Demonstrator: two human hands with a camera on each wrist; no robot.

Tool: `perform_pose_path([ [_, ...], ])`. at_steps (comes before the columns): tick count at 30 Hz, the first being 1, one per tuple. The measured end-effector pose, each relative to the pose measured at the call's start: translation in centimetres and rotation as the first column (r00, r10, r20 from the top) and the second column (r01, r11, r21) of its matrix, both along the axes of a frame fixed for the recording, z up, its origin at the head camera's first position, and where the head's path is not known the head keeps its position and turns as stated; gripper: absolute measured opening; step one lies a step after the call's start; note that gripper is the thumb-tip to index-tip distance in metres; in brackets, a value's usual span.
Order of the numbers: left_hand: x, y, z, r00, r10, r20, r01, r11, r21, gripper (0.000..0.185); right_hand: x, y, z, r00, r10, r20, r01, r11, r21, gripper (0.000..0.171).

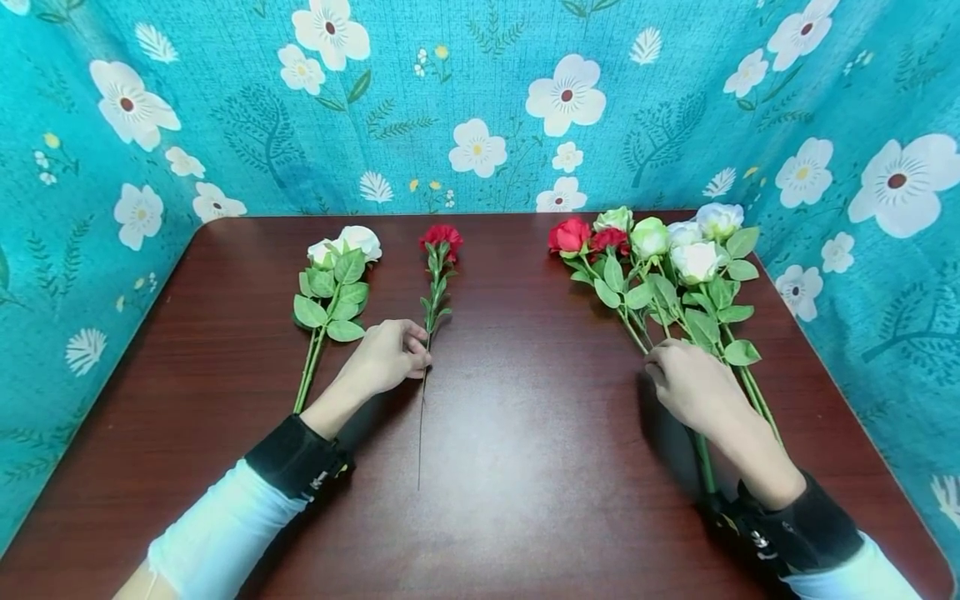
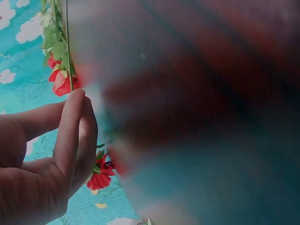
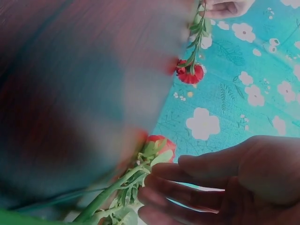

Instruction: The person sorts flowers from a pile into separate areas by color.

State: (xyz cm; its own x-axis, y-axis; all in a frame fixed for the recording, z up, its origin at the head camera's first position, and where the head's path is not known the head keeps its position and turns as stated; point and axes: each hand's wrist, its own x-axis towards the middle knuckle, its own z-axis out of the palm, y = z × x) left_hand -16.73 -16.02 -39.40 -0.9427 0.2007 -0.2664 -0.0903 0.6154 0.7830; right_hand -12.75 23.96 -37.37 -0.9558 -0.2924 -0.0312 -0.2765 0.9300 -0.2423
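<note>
A single red carnation (image 1: pixel 441 237) lies on the dark wooden table (image 1: pixel 525 467), its thin stem (image 1: pixel 429 329) running toward me. My left hand (image 1: pixel 386 358) rests beside it, and thumb and fingertips (image 2: pixel 70 101) pinch the stem about halfway down. In the right wrist view the carnation (image 3: pixel 190 75) shows far off, below that hand. A bunch of red, white and pale green roses (image 1: pixel 652 242) lies on the right. My right hand (image 1: pixel 693 387) rests on its stems with relaxed fingers (image 3: pixel 187 168), next to a red rose (image 3: pixel 159 145).
Two white roses (image 1: pixel 348 246) with leafy stems lie left of the carnation. A teal cloth with white flowers (image 1: pixel 480 100) walls the table at the back and on both sides. Black wrist straps (image 1: pixel 296 454) sit over white sleeves.
</note>
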Motion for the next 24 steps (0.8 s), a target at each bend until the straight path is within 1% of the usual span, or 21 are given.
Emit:
perform_pose_path([
  [2, -0.2, 0.0, 0.0, 1.0, -0.013, -0.007, 0.013, 1.0, -0.028, 0.028, -0.1, 0.1, 0.0, 1.0, 0.009, 0.008, -0.01, 1.0, 0.013, 0.014],
  [5, -0.7, 0.0, 0.1, 0.999, -0.04, -0.017, 0.038, 0.996, -0.081, 0.028, -0.1, 0.3, -0.2, 0.999, 0.019, 0.042, -0.021, 0.999, 0.03, 0.013],
  [8, -0.8, -0.1, 0.2, 0.998, -0.055, -0.017, 0.053, 0.99, -0.133, 0.028, 0.0, 0.5, -0.4, 0.996, 0.028, 0.088, -0.032, 0.999, 0.038, 0.013],
  [11, -0.8, -0.2, 0.2, 0.998, -0.057, -0.012, 0.055, 0.986, -0.155, 0.029, -0.1, 0.7, -0.5, 0.992, 0.036, 0.12, -0.04, 0.998, 0.038, 0.015],
  [17, -0.7, -0.1, 0.2, 0.998, -0.058, 0.0, 0.057, 0.988, -0.144, 0.029, -0.3, 0.8, -0.6, 0.992, 0.03, 0.119, -0.034, 0.999, 0.032, 0.015],
  [24, -0.5, -0.1, 0.3, 0.998, -0.05, 0.031, 0.054, 0.991, -0.122, 0.03, -0.6, 1.2, -0.5, 0.988, 0.0, 0.157, -0.003, 1.0, 0.019, 0.016],
])
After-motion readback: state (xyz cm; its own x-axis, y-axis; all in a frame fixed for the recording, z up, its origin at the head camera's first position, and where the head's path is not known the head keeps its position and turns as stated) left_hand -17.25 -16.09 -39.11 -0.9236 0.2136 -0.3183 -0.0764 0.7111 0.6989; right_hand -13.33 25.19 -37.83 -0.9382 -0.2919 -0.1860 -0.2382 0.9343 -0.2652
